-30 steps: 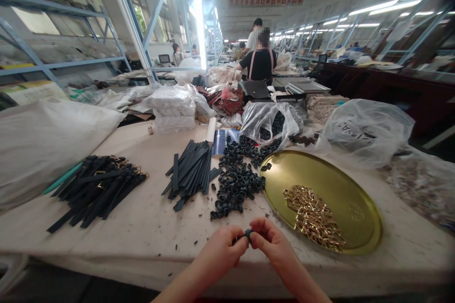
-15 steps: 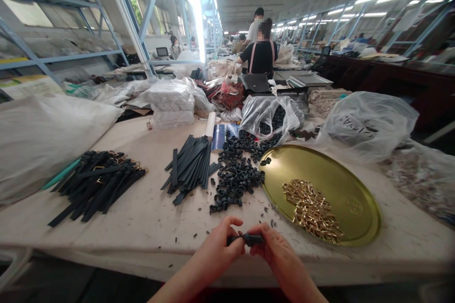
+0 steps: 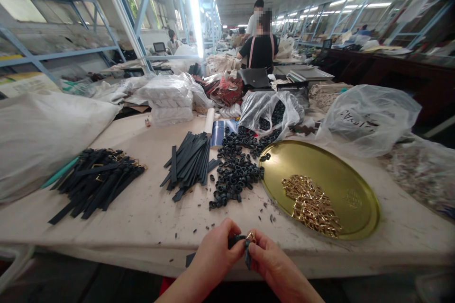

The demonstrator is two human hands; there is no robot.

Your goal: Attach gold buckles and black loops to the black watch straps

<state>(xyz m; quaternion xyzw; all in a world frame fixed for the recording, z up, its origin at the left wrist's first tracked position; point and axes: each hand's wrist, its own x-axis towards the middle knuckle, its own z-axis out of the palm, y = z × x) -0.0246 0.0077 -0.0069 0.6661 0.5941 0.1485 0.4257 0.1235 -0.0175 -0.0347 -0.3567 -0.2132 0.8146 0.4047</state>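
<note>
Near the table's front edge, my left hand (image 3: 217,247) is closed on a dark strap (image 3: 190,259), whose flat end sticks out to the left behind the wrist. A small gold buckle (image 3: 250,236) shows on the strap between my hands. My right hand (image 3: 269,254) pinches the strap's folded end just below the buckle, fingertips almost touching my left thumb. Beyond my hands lies a heap of small black loops (image 3: 234,177). Several gold buckles (image 3: 314,206) are piled on the oval gold tray (image 3: 359,177) to the right.
Loose dark straps (image 3: 190,161) lie left of the loops. Straps fitted with buckles (image 3: 97,180) form a pile farther left. A clear bag (image 3: 272,113) of loops stands behind, and another plastic bag (image 3: 369,118) at right. Two people (image 3: 261,42) are beyond the table.
The strap's end has turned from pointing right to hanging down in my right fingers. The gold buckle has come into view, and the strap's other end now shows at left.
</note>
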